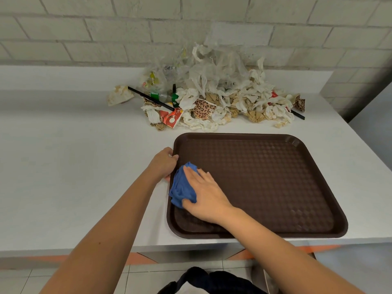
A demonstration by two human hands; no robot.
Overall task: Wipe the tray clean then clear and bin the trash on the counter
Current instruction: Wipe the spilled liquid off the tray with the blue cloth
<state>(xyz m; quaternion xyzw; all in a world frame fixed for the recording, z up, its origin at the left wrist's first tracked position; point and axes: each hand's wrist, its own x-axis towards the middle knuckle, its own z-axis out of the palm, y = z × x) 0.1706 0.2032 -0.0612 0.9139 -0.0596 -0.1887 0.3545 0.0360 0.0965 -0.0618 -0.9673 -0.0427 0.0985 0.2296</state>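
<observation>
A dark brown plastic tray [265, 183] lies on the white counter [74, 166], near its front edge. My left hand [163, 164] grips the tray's left rim, fingers curled over the edge. My right hand [205, 194] lies flat on a bunched blue cloth [182, 187] and presses it onto the tray's left part. Behind the tray sits a heap of trash [212, 92]: crumpled napkins, clear plastic bags, a leopard-print paper cup [203, 109], a red carton [170, 118], a plastic bottle and black straws.
A pale brick wall [106, 28] runs behind the counter. The counter ends at the right by a grey panel [377, 128]. Below the front edge, a bin with a black liner [210, 281] stands on the tiled floor.
</observation>
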